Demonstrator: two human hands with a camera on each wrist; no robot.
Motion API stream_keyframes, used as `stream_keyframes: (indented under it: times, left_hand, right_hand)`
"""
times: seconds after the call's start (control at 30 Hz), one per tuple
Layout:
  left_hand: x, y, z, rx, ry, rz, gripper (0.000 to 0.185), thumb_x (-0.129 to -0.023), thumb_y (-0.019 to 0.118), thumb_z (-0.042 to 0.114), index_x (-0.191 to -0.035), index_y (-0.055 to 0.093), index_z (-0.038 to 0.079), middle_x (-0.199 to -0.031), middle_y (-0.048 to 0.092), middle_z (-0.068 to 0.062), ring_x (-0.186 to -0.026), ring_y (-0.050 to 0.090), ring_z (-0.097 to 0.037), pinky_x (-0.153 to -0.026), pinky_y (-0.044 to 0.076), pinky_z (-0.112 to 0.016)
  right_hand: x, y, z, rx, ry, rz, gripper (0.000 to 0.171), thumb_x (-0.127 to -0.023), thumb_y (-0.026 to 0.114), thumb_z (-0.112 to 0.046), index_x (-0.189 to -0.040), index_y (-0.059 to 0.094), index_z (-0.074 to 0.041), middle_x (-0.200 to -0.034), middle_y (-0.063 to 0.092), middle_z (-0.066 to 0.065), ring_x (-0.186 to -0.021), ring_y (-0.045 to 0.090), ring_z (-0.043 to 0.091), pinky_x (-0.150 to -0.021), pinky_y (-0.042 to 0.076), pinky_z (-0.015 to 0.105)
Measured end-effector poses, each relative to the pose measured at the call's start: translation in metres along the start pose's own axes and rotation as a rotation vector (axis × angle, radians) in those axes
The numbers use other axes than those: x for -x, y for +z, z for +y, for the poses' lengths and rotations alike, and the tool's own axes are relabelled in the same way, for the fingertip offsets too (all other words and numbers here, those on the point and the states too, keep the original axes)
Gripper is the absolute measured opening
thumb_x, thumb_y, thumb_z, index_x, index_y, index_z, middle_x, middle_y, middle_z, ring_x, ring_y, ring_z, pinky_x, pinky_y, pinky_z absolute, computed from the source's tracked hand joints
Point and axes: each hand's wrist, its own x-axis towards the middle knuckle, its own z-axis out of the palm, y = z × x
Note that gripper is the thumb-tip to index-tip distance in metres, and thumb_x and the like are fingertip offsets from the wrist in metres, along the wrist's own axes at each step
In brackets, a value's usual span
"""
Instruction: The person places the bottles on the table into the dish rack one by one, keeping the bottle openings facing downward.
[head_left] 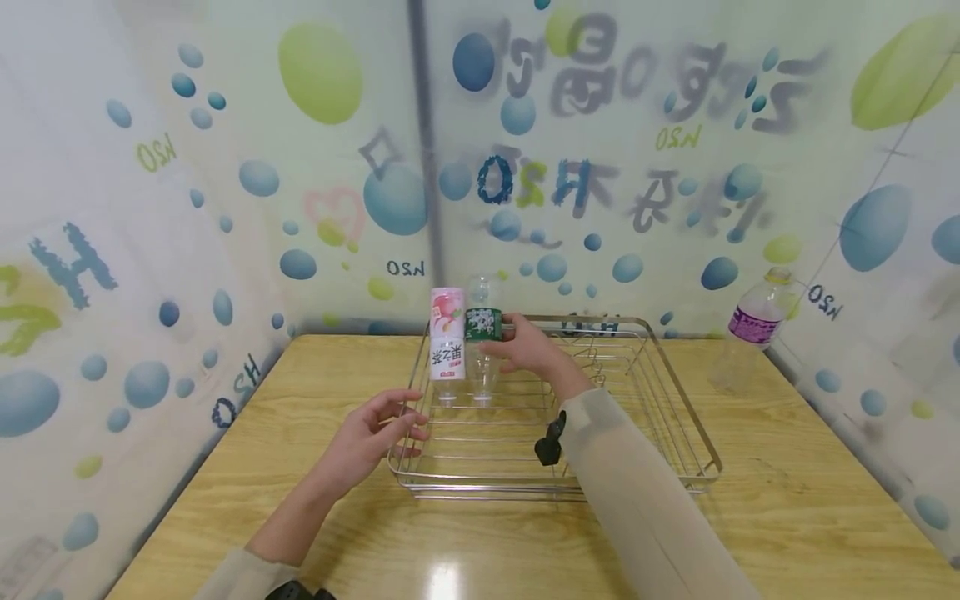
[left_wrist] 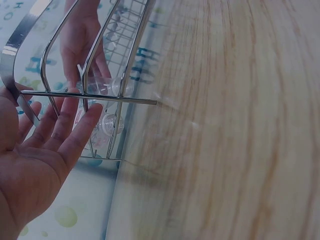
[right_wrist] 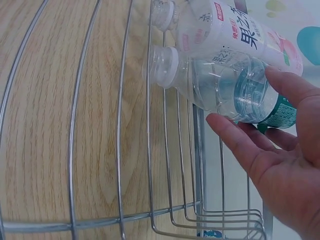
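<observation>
Two clear plastic bottles stand neck-down, side by side, in a wire rack (head_left: 487, 477). The left one, a peach tea bottle (head_left: 447, 333), has a pink and white label; the other, a clear bottle (head_left: 482, 323), wears a green label. My right hand (head_left: 534, 346) holds the green-labelled bottle from its right side, thumb in front and fingers behind, as the right wrist view shows. At the rack's front left corner is my left hand (head_left: 371, 435), its fingers spread and loosely bent at the wires. In the left wrist view those fingers (left_wrist: 80, 135) overlap the rack's bars.
On the wooden table (head_left: 795, 475), right of the rack, a clear bottle with a purple label (head_left: 753, 327) stands upright with a yellowish neck. A patterned curtain (head_left: 637, 208) with bubbles hangs behind the table and along both sides.
</observation>
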Motion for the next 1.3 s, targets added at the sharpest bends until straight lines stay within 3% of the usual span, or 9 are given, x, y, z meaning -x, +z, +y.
stream_keyframes:
  times: [0.23, 0.4, 0.53, 0.67, 0.83, 1.07, 1.3]
  left_hand:
    - [0.000, 0.000, -0.003, 0.012, -0.005, 0.002, 0.050, -0.115, 0.059, 0.021, -0.158, 0.046, -0.003, -0.130, 0.065, -0.032, -0.108, 0.078, -0.022, -0.090, 0.070, -0.044]
    - [-0.004, 0.001, 0.000, -0.001, 0.001, 0.008, 0.051, -0.115, 0.060, 0.023, -0.158, 0.047, -0.002, -0.132, 0.064, -0.034, -0.108, 0.078, -0.022, -0.090, 0.070, -0.042]
    - [-0.003, 0.001, 0.000, -0.010, -0.013, 0.004, 0.052, -0.115, 0.060, 0.024, -0.158, 0.046, -0.002, -0.132, 0.064, -0.034, -0.110, 0.078, -0.026, -0.090, 0.070, -0.041]
    - [-0.002, 0.001, -0.002, 0.010, -0.007, 0.001, 0.050, -0.115, 0.060, 0.022, -0.157, 0.047, -0.002, -0.132, 0.064, -0.034, -0.111, 0.077, -0.030, -0.090, 0.070, -0.043]
    - [-0.002, -0.001, -0.003, 0.021, 0.008, -0.001, 0.047, -0.115, 0.060, 0.022, -0.156, 0.050, 0.001, -0.133, 0.062, -0.036, -0.109, 0.077, -0.025, -0.091, 0.070, -0.046]
    - [-0.001, -0.001, -0.003, 0.028, 0.006, 0.010, 0.048, -0.115, 0.061, 0.022, -0.156, 0.049, 0.000, -0.132, 0.064, -0.033, -0.111, 0.077, -0.029, -0.090, 0.070, -0.045]
    - [-0.003, 0.000, -0.002, 0.025, 0.003, 0.004, 0.053, -0.115, 0.060, 0.021, -0.158, 0.045, -0.005, -0.132, 0.063, -0.034, -0.110, 0.078, -0.029, -0.090, 0.070, -0.045]
  right_hand:
    - [0.002, -0.001, -0.001, 0.018, 0.024, 0.039, 0.093, -0.105, 0.077, -0.028, -0.174, 0.019, -0.006, -0.164, 0.049, 0.026, -0.144, 0.059, 0.042, -0.118, 0.053, 0.060]
    - [0.006, -0.014, -0.013, 0.045, -0.016, 0.144, 0.092, -0.105, 0.077, -0.038, -0.174, 0.023, -0.010, -0.171, 0.042, 0.021, -0.151, 0.053, 0.041, -0.121, 0.051, 0.057]
    - [0.016, -0.028, -0.027, 0.001, -0.063, 0.193, 0.088, -0.105, 0.075, -0.040, -0.173, 0.027, -0.014, -0.172, 0.041, 0.018, -0.148, 0.055, 0.040, -0.123, 0.050, 0.056]
    - [0.034, -0.044, -0.043, -0.033, -0.145, 0.188, 0.082, -0.107, 0.074, -0.036, -0.172, 0.030, -0.013, -0.170, 0.043, 0.018, -0.146, 0.057, 0.040, -0.122, 0.051, 0.055]
    - [0.063, -0.071, -0.059, -0.020, -0.231, 0.174, 0.077, -0.108, 0.073, -0.032, -0.170, 0.033, -0.011, -0.167, 0.045, 0.020, -0.145, 0.057, 0.040, -0.122, 0.051, 0.057]
    - [0.112, -0.104, -0.064, 0.126, -0.251, 0.175, 0.073, -0.108, 0.071, -0.039, -0.168, 0.038, -0.014, -0.165, 0.049, 0.014, -0.145, 0.057, 0.035, -0.121, 0.051, 0.057]
    - [0.155, -0.130, -0.043, 0.280, -0.231, 0.223, 0.067, -0.110, 0.069, -0.042, -0.166, 0.043, -0.017, -0.160, 0.056, 0.011, -0.140, 0.063, 0.032, -0.102, 0.057, 0.025]
